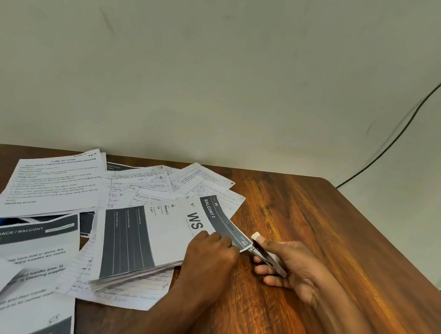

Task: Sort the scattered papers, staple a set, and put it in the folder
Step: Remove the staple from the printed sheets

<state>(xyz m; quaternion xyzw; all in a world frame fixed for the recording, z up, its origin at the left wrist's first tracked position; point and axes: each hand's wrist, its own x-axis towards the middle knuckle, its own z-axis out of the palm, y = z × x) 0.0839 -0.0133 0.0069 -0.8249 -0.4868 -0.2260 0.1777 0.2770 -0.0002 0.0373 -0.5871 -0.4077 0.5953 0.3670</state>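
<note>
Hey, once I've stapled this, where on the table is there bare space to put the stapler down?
Bare wood runs along the table right of the stapler in your right hand, out to the right edge and back to the wall. The left half is crowded with scattered papers, including the set under your left hand.

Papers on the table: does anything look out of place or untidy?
Yes. Loose papers lie scattered and overlapping at odd angles on the wooden table. Only the printed stack looks gathered; the left hand presses it while the right hand holds the stapler at its corner.
</note>
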